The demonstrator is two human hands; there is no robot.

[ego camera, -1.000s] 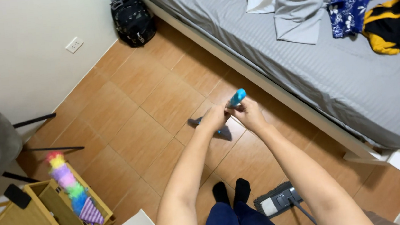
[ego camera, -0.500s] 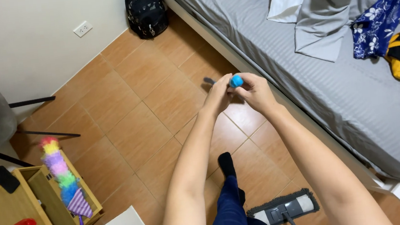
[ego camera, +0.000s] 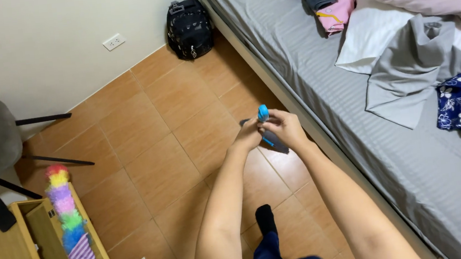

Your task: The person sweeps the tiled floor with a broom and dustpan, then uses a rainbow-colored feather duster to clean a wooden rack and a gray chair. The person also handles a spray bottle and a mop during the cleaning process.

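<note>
Both hands (ego camera: 269,133) clasp the blue-tipped tool (ego camera: 263,113) between them.

Grey-blue tool (ego camera: 267,131), seemingly tilted, held aloft.

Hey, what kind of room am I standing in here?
Most likely a bedroom in a home. A bed with a grey sheet runs along one side, loose clothes are piled on it, and a black backpack sits on the tiled floor by the wall.
</note>
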